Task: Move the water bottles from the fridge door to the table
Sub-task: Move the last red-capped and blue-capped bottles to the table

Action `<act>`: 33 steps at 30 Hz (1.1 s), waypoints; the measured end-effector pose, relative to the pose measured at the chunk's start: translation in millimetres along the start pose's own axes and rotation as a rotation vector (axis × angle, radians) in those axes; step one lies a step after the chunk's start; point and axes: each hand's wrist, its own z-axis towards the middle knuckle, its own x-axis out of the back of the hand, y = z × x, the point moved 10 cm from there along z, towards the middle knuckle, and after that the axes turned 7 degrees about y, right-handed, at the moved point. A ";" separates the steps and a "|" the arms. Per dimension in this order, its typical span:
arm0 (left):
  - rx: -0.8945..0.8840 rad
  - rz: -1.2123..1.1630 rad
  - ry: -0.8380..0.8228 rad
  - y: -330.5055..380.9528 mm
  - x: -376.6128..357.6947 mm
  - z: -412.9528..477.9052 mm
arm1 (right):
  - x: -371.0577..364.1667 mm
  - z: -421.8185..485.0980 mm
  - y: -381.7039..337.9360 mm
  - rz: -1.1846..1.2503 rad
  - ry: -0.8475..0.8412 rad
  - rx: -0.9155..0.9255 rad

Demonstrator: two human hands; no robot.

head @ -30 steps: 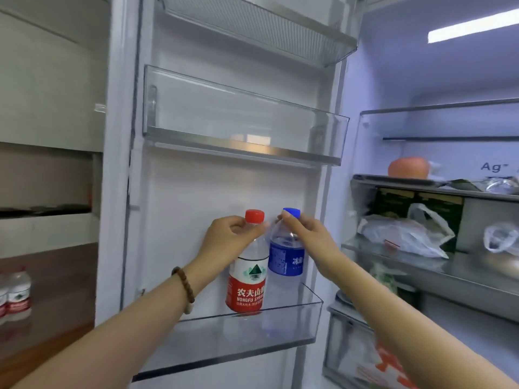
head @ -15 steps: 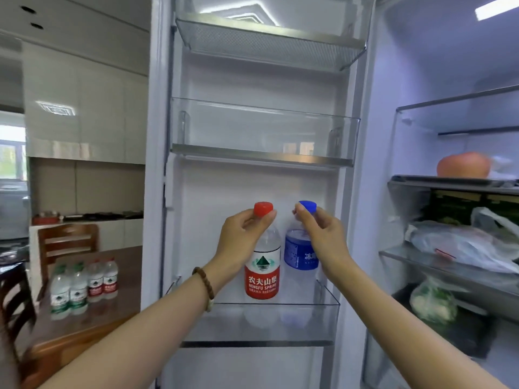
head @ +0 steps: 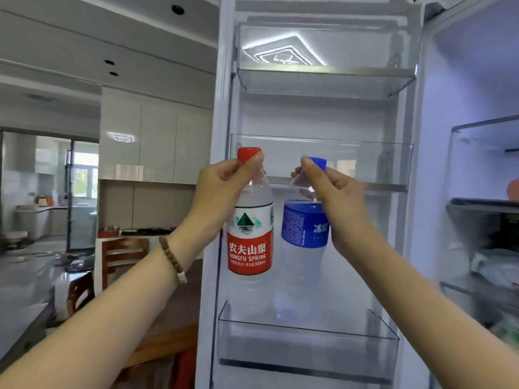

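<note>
Clear glossy bottles [head: 250, 209], seemingly plastic

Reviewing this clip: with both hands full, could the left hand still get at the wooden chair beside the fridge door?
Probably not to grip it. The left hand is closed around the neck of the red-capped bottle, held up before the fridge door. The path down-left to the wooden chair looks clear, but the hand is occupied.

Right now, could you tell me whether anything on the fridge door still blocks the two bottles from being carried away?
Nothing visible does. The left hand holds the red-capped bottle and the right hand the blue-capped bottle, each by the neck, their bases above the front wall of the lower door bin. The table is barely in view.
</note>
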 end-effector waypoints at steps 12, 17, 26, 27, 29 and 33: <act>0.078 0.153 0.130 -33.0 209.9 25.9 | -207.4 -50.3 31.1 0.172 -0.195 -0.159; 0.172 0.174 0.126 -74.9 293.5 43.3 | -296.1 -67.6 70.2 0.209 -0.176 -0.248; 0.311 0.230 0.155 -192.9 407.9 77.6 | -427.0 -67.7 171.2 0.175 -0.172 -0.356; 0.315 0.246 0.158 -209.3 414.5 82.7 | -437.7 -64.1 185.6 0.162 -0.175 -0.365; 0.323 0.274 0.159 -243.7 423.6 94.3 | -457.7 -54.0 216.6 0.134 -0.179 -0.374; 0.345 0.333 0.146 -319.6 430.6 122.0 | -491.8 -26.5 286.9 0.081 -0.190 -0.365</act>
